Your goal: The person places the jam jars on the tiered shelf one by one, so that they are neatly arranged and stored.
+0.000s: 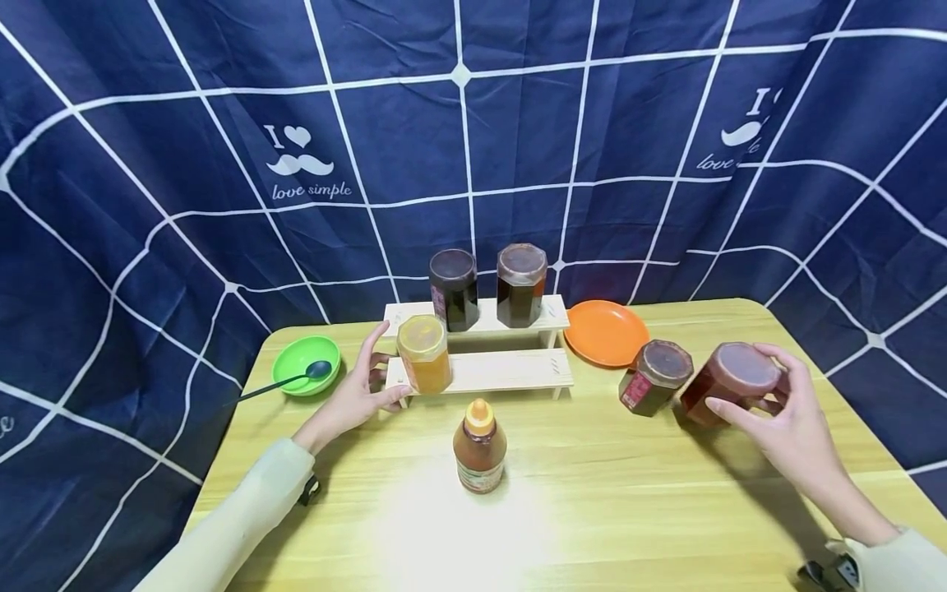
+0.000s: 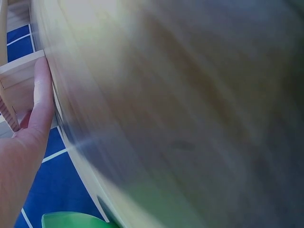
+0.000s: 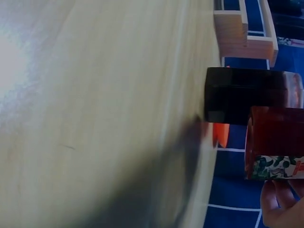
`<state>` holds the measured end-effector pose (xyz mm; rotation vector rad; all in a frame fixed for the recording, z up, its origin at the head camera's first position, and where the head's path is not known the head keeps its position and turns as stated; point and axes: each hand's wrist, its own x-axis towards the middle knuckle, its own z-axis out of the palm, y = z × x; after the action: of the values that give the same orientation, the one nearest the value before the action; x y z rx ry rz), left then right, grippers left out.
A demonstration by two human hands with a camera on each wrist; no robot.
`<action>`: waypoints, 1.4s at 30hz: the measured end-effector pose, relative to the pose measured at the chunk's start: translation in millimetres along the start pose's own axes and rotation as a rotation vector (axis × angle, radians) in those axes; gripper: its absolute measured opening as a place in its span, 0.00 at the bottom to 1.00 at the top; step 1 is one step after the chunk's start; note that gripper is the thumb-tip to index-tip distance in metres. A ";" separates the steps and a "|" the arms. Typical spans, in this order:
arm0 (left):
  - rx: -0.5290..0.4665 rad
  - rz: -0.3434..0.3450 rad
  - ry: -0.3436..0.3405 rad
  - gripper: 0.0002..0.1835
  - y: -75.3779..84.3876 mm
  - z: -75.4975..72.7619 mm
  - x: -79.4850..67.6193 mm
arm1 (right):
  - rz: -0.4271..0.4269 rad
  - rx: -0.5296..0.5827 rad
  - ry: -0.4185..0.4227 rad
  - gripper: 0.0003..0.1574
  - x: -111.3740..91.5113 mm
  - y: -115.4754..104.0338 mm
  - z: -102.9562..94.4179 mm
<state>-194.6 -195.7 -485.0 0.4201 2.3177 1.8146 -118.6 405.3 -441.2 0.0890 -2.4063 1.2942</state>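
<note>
My left hand (image 1: pixel 362 386) grips the left end of a two-step wooden rack (image 1: pixel 510 372), its thumb along the front. An amber honey jar (image 1: pixel 425 362) stands on the lower step beside those fingers. My right hand (image 1: pixel 792 411) holds a red-brown jar (image 1: pixel 710 395) round its side, thumb at the front. In the right wrist view this red jar (image 3: pixel 275 137), with a leafy label, is raised off the tabletop. Just left of it a dark jar (image 1: pixel 651 382) with a pink label stands on the table.
Two dark jars (image 1: pixel 455 296) stand on the upper step. A squeeze bottle (image 1: pixel 479 452) with a yellow cap is in front of the rack. An orange plate (image 1: pixel 605 333) lies behind right, and a green bowl (image 1: pixel 296 358) with a dark spoon (image 1: pixel 314 370) sits at left. Blue curtain surrounds the table.
</note>
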 end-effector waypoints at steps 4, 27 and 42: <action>-0.004 0.004 0.002 0.63 -0.6 -0.5 -0.7 | -0.017 0.032 0.025 0.65 1.3 -10.0 -2.1; 0.002 0.012 0.002 0.63 -2.0 0.0 -0.1 | -0.077 0.035 0.029 0.69 6.1 -74.1 -9.3; -0.007 0.026 0.008 0.64 1.1 0.6 0.6 | -0.140 0.200 -0.068 0.66 19.6 -105.7 30.6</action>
<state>-194.8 -194.7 -484.0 0.4449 2.3213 1.8388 -120.7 323.0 -365.5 0.3563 -2.2734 1.4823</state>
